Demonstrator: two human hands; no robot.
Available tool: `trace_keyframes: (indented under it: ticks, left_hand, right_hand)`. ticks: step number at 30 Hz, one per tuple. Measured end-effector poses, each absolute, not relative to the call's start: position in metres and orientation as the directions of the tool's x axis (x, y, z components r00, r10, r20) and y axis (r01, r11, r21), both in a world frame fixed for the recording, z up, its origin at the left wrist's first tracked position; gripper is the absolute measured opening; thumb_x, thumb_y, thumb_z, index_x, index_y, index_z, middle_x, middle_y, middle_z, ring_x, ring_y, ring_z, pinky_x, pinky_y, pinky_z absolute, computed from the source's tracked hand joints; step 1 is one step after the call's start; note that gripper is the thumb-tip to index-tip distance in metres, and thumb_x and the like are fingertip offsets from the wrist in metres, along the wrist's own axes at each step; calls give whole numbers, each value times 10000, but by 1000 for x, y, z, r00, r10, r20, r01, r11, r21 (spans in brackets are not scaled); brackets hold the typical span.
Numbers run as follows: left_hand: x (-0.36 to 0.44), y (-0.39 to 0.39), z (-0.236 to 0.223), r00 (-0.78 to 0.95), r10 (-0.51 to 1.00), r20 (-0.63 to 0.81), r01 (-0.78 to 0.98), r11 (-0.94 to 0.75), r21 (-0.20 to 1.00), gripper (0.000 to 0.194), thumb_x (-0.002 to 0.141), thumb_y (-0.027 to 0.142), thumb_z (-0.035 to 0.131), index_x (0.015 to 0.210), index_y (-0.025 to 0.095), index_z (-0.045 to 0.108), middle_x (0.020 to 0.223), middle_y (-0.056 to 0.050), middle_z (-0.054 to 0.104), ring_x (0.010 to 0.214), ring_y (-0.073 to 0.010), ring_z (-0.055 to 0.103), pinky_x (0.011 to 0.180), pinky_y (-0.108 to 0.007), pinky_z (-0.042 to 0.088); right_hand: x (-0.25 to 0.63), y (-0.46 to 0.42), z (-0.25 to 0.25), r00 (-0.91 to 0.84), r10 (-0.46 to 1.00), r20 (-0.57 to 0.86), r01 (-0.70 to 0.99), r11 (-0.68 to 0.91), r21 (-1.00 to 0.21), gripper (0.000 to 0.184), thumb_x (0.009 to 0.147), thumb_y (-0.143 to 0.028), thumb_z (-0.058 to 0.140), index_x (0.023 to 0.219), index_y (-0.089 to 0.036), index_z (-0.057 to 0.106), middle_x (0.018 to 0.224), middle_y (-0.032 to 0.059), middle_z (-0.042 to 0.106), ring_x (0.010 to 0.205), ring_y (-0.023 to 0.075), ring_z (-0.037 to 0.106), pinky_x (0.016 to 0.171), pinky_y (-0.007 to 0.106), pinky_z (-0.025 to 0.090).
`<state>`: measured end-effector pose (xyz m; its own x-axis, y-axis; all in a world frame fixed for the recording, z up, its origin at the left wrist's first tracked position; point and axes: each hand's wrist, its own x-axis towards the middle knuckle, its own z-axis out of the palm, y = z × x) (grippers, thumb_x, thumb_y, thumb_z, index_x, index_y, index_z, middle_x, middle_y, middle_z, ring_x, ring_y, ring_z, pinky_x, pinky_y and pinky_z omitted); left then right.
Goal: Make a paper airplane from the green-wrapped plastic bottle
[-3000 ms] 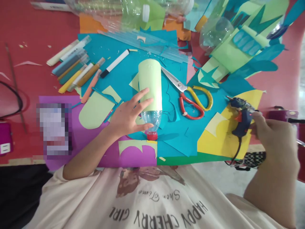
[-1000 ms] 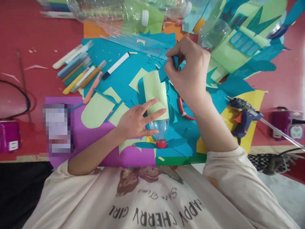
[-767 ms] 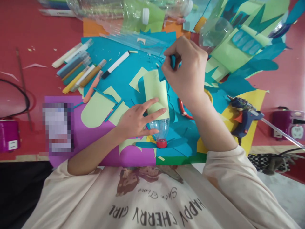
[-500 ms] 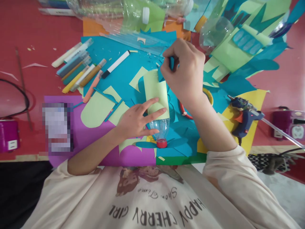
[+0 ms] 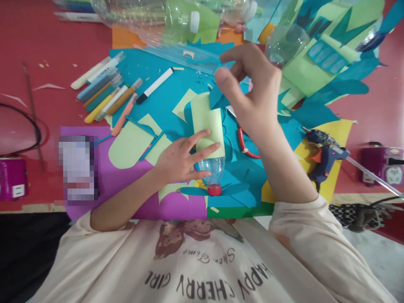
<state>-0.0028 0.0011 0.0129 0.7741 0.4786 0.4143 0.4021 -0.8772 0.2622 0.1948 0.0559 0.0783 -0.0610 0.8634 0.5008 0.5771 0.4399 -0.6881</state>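
Note:
A clear plastic bottle (image 5: pixel 214 168) with a red cap lies with its cap end towards me, light green paper (image 5: pixel 208 122) wrapped around its body. My left hand (image 5: pixel 178 160) holds it from the left, index and middle fingers spread over the paper and the thumb across the bottle's shoulder. A blue paper piece (image 5: pixel 219 97) sits at the far right end of the green wrap; whether it is stuck there I cannot tell. Just above and right of that piece is my right hand (image 5: pixel 252 84), its thumb and index finger parted with nothing visible between them.
Several markers (image 5: pixel 107 88) lie at the left, with a white marker (image 5: pixel 154 86) nearer the middle. A glue gun (image 5: pixel 325 155) rests on yellow paper at the right. Red-handled scissors (image 5: pixel 244 145) are partly under my right arm. Clear bottles (image 5: pixel 132 21) and paper-covered pieces stand at the back.
My right hand has let go of the blue paper piece and moved slightly right, its thumb and fingers parting. My left hand keeps its place on the bottle.

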Motion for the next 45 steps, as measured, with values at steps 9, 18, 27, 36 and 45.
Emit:
trace_keyframes:
  ticks: [9, 18, 27, 36, 45]
  left_hand:
    - [-9, 3, 17, 725, 499, 475, 406, -867, 290, 551, 947, 609, 365, 1243, 193, 572, 1267, -172, 570, 933, -190, 662, 687, -285, 562]
    - [-8, 5, 13, 752, 457, 475, 389, -889, 240, 548, 961, 582, 358, 1331, 206, 508, 1304, -168, 569, 1159, -236, 619, 834, -322, 575]
    - [-7, 5, 12, 762, 447, 469, 389, -894, 220, 582, 959, 592, 346, 1343, 178, 488, 1323, -178, 569, 1207, -242, 598, 869, -331, 568]
    - [-4, 5, 17, 756, 440, 484, 391, -897, 205, 570, 969, 579, 326, 1305, 161, 520, 1278, -185, 598, 1124, -235, 636, 816, -315, 567]
    - [-5, 5, 15, 750, 444, 490, 389, -896, 215, 562, 970, 580, 329, 1310, 171, 510, 1289, -172, 595, 1129, -228, 637, 818, -307, 565]
  right_hand:
    - [205, 27, 28, 92, 922, 377, 497, 286, -819, 315, 961, -281, 302, 1263, -280, 389, 1319, 112, 542, 1200, 242, 579, 965, 422, 506]
    - [195, 13, -3, -59, 879, 473, 616, 405, -676, 537, 963, -498, 392, 1422, -267, 237, 1470, 176, 397, 1418, 318, 379, 1100, 537, 413]
    - [197, 16, -13, -61, 870, 490, 560, 436, -704, 776, 906, -602, 454, 1506, -499, -27, 1580, -45, 283, 1473, 287, 301, 1098, 490, 459]
    - [192, 20, -14, 75, 822, 565, 386, 498, -777, 539, 920, -574, 458, 1342, -316, 244, 1399, 134, 434, 1296, 278, 500, 999, 507, 507]
    - [208, 31, -13, 121, 870, 478, 432, 388, -814, 290, 981, -495, 354, 1242, -377, 303, 1131, 58, 560, 924, 208, 639, 745, 394, 554]
